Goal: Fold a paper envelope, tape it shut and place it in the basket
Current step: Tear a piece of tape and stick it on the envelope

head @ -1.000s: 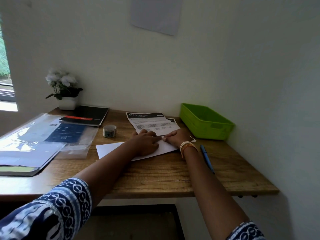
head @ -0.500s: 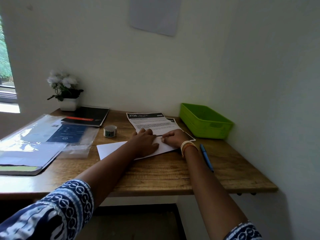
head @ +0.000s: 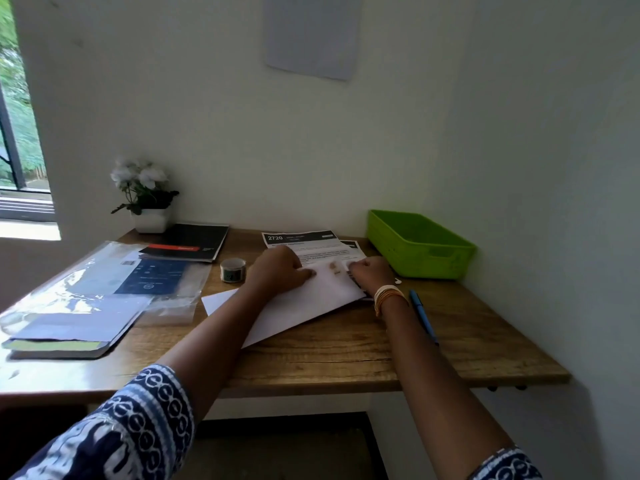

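A white paper sheet (head: 311, 303) lies at an angle on the middle of the wooden desk (head: 346, 358). Its far edge is raised off the desk. My left hand (head: 278, 270) grips that edge on the left, and my right hand (head: 369, 271), with bangles at the wrist, pinches it on the right. Fingertips show at the paper's top edge between the hands. A small roll of tape (head: 232, 269) stands just left of my left hand. The green plastic basket (head: 450, 261) sits at the back right corner against the wall.
A printed sheet (head: 298, 239) lies behind the hands. A blue pen (head: 424, 318) lies right of my right forearm. A black notebook (head: 194, 240), a potted white flower (head: 145, 199) and a plastic sleeve of documents (head: 79, 299) fill the left side.
Both hands pressed flat on the paper before. Now they have taken hold of its far edge and lifted it, and the sheet has shifted right and nearer.
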The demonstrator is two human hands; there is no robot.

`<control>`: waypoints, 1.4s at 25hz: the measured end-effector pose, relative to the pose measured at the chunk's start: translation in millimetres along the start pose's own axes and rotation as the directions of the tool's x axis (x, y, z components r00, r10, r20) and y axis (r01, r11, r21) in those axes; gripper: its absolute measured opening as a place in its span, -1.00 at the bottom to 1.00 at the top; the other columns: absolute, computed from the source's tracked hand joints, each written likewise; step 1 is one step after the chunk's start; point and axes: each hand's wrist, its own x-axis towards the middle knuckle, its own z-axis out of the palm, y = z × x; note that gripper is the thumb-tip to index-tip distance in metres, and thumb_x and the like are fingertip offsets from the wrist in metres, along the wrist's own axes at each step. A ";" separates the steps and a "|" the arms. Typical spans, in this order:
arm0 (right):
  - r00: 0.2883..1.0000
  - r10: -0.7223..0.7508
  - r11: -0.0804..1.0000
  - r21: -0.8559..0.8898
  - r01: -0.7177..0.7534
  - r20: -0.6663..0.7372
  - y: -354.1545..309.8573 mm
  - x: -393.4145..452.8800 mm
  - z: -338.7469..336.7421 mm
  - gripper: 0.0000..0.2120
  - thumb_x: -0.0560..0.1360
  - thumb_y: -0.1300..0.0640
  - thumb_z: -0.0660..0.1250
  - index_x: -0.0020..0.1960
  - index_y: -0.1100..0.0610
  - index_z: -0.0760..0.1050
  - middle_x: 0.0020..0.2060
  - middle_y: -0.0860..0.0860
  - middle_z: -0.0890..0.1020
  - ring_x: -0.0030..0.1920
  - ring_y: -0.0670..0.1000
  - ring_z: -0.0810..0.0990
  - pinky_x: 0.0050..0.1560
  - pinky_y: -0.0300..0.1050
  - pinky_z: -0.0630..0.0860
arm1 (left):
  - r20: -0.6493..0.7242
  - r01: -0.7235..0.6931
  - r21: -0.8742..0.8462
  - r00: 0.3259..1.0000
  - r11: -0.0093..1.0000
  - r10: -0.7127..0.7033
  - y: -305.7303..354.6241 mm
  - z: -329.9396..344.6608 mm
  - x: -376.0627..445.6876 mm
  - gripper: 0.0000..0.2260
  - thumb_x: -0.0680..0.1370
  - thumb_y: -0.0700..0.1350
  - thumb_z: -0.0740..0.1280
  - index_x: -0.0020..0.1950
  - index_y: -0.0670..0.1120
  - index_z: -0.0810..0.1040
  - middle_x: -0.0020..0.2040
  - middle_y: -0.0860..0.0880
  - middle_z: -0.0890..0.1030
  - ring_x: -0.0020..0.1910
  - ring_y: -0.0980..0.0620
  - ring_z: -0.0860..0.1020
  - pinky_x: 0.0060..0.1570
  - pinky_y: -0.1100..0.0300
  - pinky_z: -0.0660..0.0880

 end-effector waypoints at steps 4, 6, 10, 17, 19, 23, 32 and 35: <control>0.999 0.018 0.897 0.441 -0.030 0.031 -17.9 -15.2 1.9 -0.73 0.54 0.10 0.26 0.07 0.29 0.56 -0.03 0.19 0.60 0.01 0.14 0.55 0.11 0.03 0.48 | -0.046 0.148 -0.284 0.985 0.947 -0.168 0.1 -18.4 5.8 -0.69 0.49 0.07 0.37 -0.35 -0.11 0.55 -0.41 -0.07 0.51 -0.38 -0.02 0.47 -0.36 0.21 0.30; 0.972 0.032 0.757 0.629 -0.175 0.232 -24.9 -26.3 5.3 -0.76 0.56 0.08 0.25 0.13 0.22 0.50 0.00 0.20 0.59 -0.01 0.21 0.58 0.11 0.19 0.54 | -0.086 0.208 -0.423 0.960 0.882 -0.268 7.7 -27.0 9.4 -0.67 0.49 0.07 0.36 -0.39 -0.10 0.52 -0.43 -0.07 0.51 -0.38 -0.05 0.49 -0.33 0.20 0.33; 0.906 -0.046 0.697 0.663 -0.274 0.422 -34.7 -48.2 -5.9 -0.75 0.58 0.17 0.21 0.19 0.28 0.47 -0.01 0.22 0.60 -0.06 0.21 0.60 -0.06 0.09 0.58 | -0.186 0.260 -0.627 0.865 0.734 -0.466 39.6 -39.1 13.3 -0.59 0.49 0.05 0.36 -0.50 -0.10 0.41 -0.49 -0.04 0.43 -0.38 -0.06 0.46 -0.37 0.21 0.30; 0.987 -0.023 0.803 0.591 -0.078 0.161 -28.9 -31.3 -60.4 -0.72 0.55 0.25 0.28 0.20 0.40 0.48 0.16 0.35 0.56 0.11 0.32 0.56 0.21 0.32 0.45 | 0.209 0.345 -0.882 0.897 0.322 -0.390 100.9 -29.6 14.3 -0.72 0.49 -0.17 0.39 0.10 -0.33 0.51 -0.01 -0.26 0.61 -0.14 -0.20 0.60 -0.17 0.01 0.55; 0.995 -0.007 0.837 0.546 -0.047 0.097 -22.7 -16.3 -83.1 -0.70 0.55 0.24 0.28 0.21 0.40 0.48 0.16 0.37 0.55 0.13 0.32 0.56 0.21 0.35 0.44 | 0.423 0.483 -0.822 0.872 0.302 -0.245 114.8 -20.9 9.4 -0.70 0.50 -0.19 0.38 0.16 -0.30 0.44 -0.06 -0.22 0.58 -0.14 -0.16 0.58 -0.20 -0.02 0.55; 0.998 0.038 0.890 0.453 -0.055 0.046 -9.4 4.2 -125.1 -0.65 0.56 0.18 0.29 0.22 0.43 0.46 0.20 0.35 0.53 0.10 0.22 0.56 0.25 0.26 0.44 | 0.591 0.580 -0.738 0.802 0.345 -0.083 144.9 -6.3 18.9 -0.89 0.54 -0.20 0.34 -0.02 -0.23 0.47 -0.07 -0.17 0.57 -0.02 -0.13 0.54 0.11 0.00 0.50; 0.956 0.232 0.866 0.410 -0.287 0.180 -0.1 62.6 -204.3 -0.83 0.54 0.36 0.24 -0.23 0.24 0.40 -0.25 0.15 0.47 -0.29 0.06 0.48 -0.60 -0.23 0.51 | 0.483 0.491 -0.855 0.871 0.166 -0.092 206.6 20.0 75.4 -0.78 0.56 -0.29 0.30 0.19 -0.26 0.44 0.16 -0.24 0.51 0.09 -0.17 0.57 -0.03 0.03 0.53; 0.955 0.269 0.875 0.383 -0.296 0.122 9.9 88.8 -201.5 -0.83 0.51 0.42 0.22 -0.23 0.27 0.38 -0.27 0.17 0.48 -0.32 0.06 0.50 -0.62 -0.24 0.50 | 0.481 0.481 -0.822 0.873 0.306 -0.080 204.4 27.9 90.2 -0.87 0.54 -0.23 0.33 -0.18 -0.21 0.44 -0.21 -0.19 0.54 -0.34 -0.03 0.52 -0.47 0.23 0.54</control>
